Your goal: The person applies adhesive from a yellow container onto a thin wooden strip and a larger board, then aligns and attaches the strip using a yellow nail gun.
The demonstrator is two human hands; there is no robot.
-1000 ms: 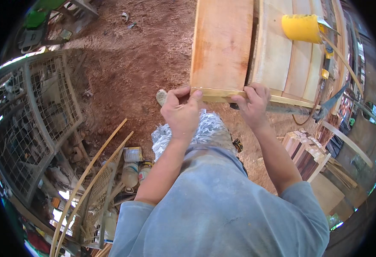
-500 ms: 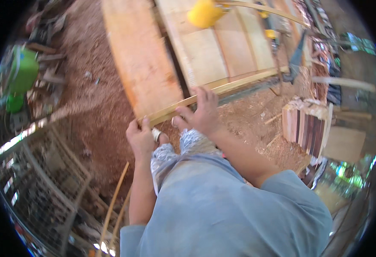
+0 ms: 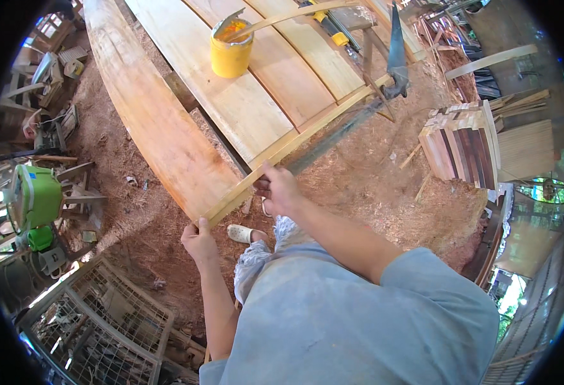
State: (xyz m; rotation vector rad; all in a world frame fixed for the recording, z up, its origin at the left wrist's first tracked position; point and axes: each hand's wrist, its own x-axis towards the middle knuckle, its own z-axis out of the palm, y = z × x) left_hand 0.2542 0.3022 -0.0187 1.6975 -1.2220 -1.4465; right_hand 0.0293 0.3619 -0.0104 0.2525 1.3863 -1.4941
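A long, narrow wooden strip [image 3: 320, 129] lies along the near ends of several wide wooden boards [image 3: 169, 151]. My left hand [image 3: 199, 244] pinches the strip's left end, with its thumb on top at the corner of the leftmost board. Farther right, my right hand [image 3: 280, 191] grips the same strip near the gap between the first two boards. Its thumb rests on the upper side and its fingers curl below the edge, partly hidden.
A yellow pot [image 3: 232, 54] with a stick in it stands on the boards. Beyond lies a yellow-and-black tool [image 3: 330, 27]. At the right corner is a blue-grey clamp [image 3: 397, 64]. A stack of wood pieces [image 3: 458, 147] stands right; a wire-mesh frame [image 3: 102, 321] lies lower left.
My view has shifted, bringing more of the boards and the whole pot into sight. My right hand's fingers, earlier over the strip, are now curled beneath it. The left hand stays at the strip's end.
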